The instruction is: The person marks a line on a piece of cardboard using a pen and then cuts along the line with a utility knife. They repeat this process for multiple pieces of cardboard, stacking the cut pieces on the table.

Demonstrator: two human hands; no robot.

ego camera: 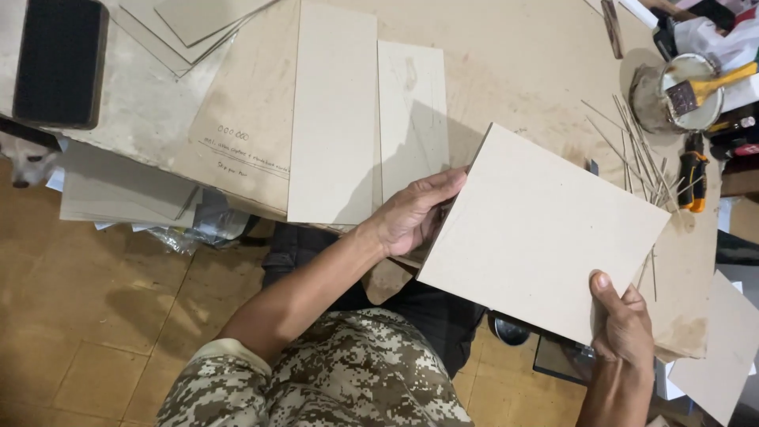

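A worn brown table (514, 71) fills the upper frame. At centre right, a flat, matte, rectangular board (541, 233) is gripped by left hand (411, 213) and right hand (624, 328).

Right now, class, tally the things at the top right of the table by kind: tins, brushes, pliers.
Tin: 1
Brush: 1
Pliers: 1
Total: 3
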